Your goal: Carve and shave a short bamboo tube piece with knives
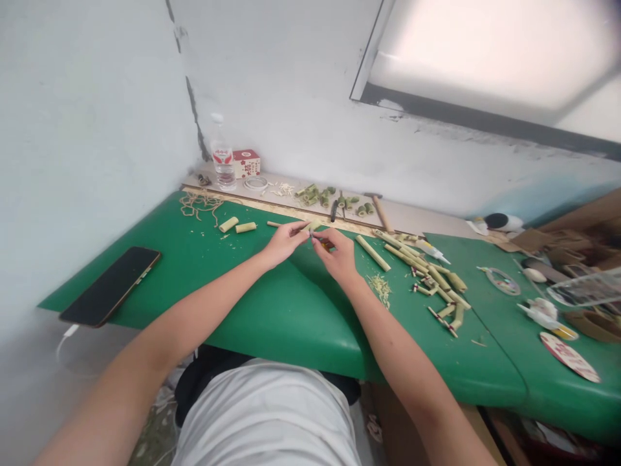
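My left hand (pixel 285 243) is closed on a short pale-green bamboo piece (pixel 315 225) above the middle of the green mat. My right hand (pixel 338 254) is closed around a small tool with an orange-yellow handle (pixel 328 245); its grey tip meets the bamboo near my left fingertips. My fingers cover most of the tool, so its exact kind is unclear. Left of my hands lie two cut bamboo sections (pixel 245 228). A longer bamboo stick (pixel 372 253) rests to the right, close to a heap of pale shavings (pixel 380 289).
A phone (pixel 110 286) on a cable lies at left. Along the back shelf stand a water bottle (pixel 224 162), a red box (pixel 247 163), green bamboo pieces (pixel 313 195) and a hammer (pixel 381 211). Bamboo sticks (pixel 439 277), a glue tube (pixel 433 251) and an oval plaque (pixel 569 356) are at right.
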Demonstrator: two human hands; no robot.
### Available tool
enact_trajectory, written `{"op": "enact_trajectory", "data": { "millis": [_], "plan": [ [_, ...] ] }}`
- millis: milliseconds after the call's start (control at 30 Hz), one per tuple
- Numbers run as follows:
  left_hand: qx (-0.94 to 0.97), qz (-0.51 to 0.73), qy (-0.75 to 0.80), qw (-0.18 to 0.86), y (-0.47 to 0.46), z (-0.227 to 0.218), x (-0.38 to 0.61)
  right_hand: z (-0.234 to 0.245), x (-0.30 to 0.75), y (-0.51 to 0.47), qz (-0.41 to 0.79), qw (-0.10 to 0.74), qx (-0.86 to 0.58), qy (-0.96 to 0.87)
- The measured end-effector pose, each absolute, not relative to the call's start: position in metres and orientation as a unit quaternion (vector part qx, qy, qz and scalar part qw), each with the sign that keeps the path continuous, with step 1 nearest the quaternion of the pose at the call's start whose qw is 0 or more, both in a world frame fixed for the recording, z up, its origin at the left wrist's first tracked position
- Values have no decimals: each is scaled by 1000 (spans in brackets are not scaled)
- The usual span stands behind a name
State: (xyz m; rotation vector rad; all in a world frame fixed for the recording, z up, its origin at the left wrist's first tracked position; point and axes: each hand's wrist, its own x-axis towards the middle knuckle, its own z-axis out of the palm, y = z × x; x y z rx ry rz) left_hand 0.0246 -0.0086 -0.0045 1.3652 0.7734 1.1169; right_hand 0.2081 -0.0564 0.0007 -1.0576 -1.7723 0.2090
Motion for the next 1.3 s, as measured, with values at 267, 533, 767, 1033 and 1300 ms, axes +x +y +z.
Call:
{"op": "enact_trajectory", "data": {
  "millis": [267,533,767,1033,1300],
  "plan": [
    [595,477,333,555,-7,-5,23,3,205,-58,93,509,-433,-738],
    [609,480,332,537,-5,-3,20,-1,205,-52,98,528,-445,-716],
    [621,470,308,546,-14,3,24,-3,249,-28,66,595,-517,-612],
    [606,475,327,548,-10,2,21,1,219,-48,73,568,-471,-671],
    [597,475,331,555,-9,-1,25,6,204,-60,92,537,-418,-727]
  ]
}}
